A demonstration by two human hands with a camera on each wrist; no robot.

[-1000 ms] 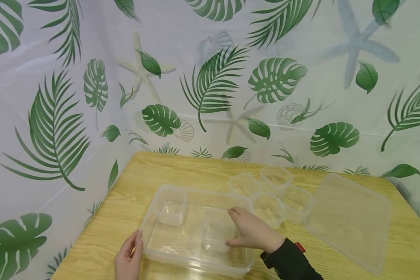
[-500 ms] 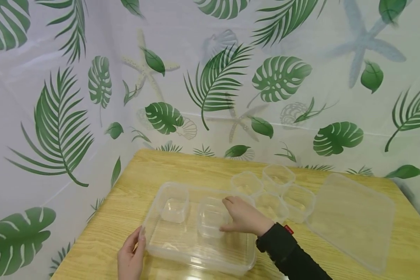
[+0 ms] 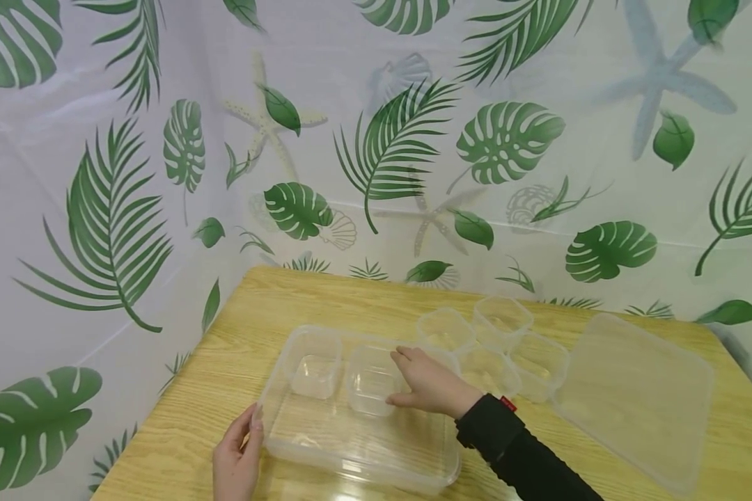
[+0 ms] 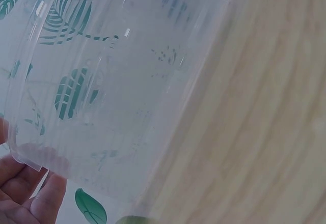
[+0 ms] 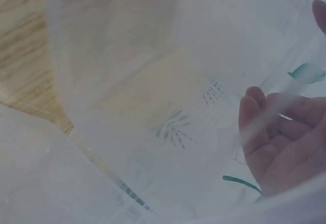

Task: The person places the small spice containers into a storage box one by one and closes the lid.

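In the head view a large clear plastic container (image 3: 326,456) lies on the table. My left hand (image 3: 237,456) pinches its left rim; the left wrist view shows fingers (image 4: 48,198) at the rim's corner. Inside, a small clear square container (image 3: 313,372) stands in the far left corner. A second small clear container (image 3: 368,396) is just right of it, apart by a narrow gap. My right hand (image 3: 435,383) grips this second one from its right side, thumb at the near side and fingers at the far side. In the right wrist view the fingers (image 5: 249,117) show through hazy clear plastic.
Several more small clear containers (image 3: 539,362) stand bunched on the table, just beyond the large container's far right corner. A flat translucent lid (image 3: 639,396) lies to their right. Behind the wooden table (image 3: 326,292) hangs a leaf-patterned sheet (image 3: 413,153).
My right hand has shifted the second small container up and left inside the large container, toward the far wall, beside the first. The left hand stays on the rim.
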